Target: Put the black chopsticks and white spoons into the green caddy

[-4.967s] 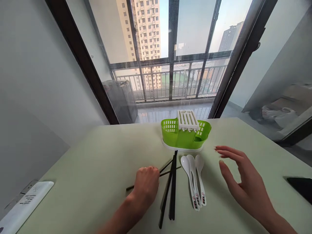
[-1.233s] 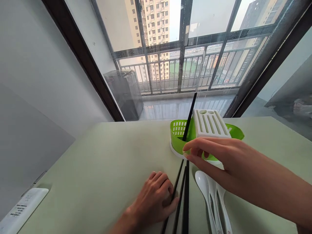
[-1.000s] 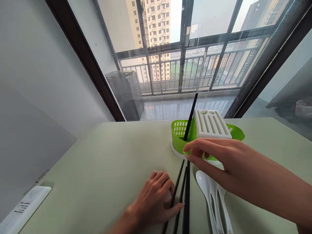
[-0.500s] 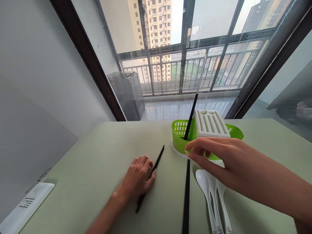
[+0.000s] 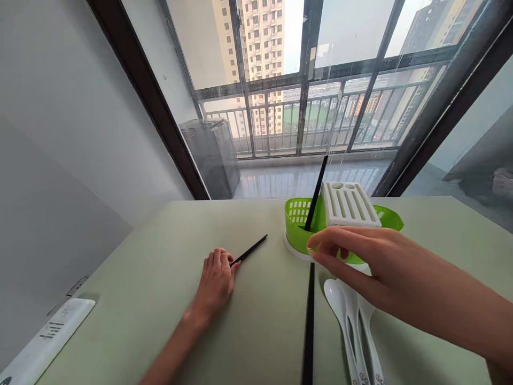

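My left hand rests low over the table with its fingers closed around black chopsticks. Their thin ends point up and right; the rest is hidden under the hand. My right hand hovers before the green cutlery holder, thumb and index fingertips pinched together, with no object visible between them. Below those fingertips, a black chopstick runs toward the table's near side; I cannot tell whether it is a single one or a pair. Another black chopstick leans upright in the holder's left compartment.
Several white spoons lie together beneath my right wrist. A white slotted rack sits in the middle of the holder. At the left table edge is a white strip-shaped object with printing. Beyond the table's far edge stand glass windows.
My left hand has shifted left and slightly away from me. The chopsticks in it have turned to a flatter angle, and their near end is now covered. My right hand is nearly unmoved.
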Tool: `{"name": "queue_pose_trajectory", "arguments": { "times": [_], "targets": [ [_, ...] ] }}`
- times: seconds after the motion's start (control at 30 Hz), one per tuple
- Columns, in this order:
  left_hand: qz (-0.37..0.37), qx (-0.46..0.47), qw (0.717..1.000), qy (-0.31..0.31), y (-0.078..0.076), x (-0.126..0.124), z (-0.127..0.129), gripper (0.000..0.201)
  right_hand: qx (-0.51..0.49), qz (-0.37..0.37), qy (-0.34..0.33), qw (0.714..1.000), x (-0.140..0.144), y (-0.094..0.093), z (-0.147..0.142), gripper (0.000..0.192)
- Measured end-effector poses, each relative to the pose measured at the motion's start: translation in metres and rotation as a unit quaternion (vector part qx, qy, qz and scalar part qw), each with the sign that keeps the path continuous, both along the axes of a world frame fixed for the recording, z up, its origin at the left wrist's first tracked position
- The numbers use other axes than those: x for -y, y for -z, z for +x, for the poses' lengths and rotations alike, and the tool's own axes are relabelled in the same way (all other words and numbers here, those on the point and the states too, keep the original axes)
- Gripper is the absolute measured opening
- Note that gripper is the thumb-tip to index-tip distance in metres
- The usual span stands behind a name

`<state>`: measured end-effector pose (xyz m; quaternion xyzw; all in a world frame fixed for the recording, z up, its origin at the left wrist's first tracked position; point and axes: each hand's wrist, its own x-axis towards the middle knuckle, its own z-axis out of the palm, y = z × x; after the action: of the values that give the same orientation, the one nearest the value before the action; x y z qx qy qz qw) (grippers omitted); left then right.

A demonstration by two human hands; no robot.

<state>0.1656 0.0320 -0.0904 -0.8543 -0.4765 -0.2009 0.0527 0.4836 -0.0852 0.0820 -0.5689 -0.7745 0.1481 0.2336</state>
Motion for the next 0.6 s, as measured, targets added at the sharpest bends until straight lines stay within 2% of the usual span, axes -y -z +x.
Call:
{"name": "queue_pose_trajectory", "arguments": {
  "times": [0.17,0.27,0.37,0.5,0.6],
  "targets": [
    [0.001,0.036,0.999,-0.017,0.002,0.0,0.002,0.021,-0.005,-0.004,0.003,1.0,0.0,0.002,0.0,0.034],
    [-0.026,0.048,0.998,-0.021,-0.002,0.002,0.006,0.024,-0.004,-0.003,0.002,1.0,-0.001,0.003,0.0,0.034],
    [-0.066,0.102,0.992,-0.03,-0.007,0.006,0.011,0.028,-0.001,-0.008,0.004,1.0,-0.001,0.003,0.0,0.032],
    [-0.117,0.217,0.969,0.003,-0.016,0.013,0.019,0.031,0.005,-0.006,-0.006,1.0,-0.003,0.003,-0.002,0.03],
    [-0.193,0.311,0.93,0.03,-0.022,0.024,0.027,0.036,0.008,-0.012,-0.018,1.0,-0.005,0.006,-0.007,0.03]
  ]
}}
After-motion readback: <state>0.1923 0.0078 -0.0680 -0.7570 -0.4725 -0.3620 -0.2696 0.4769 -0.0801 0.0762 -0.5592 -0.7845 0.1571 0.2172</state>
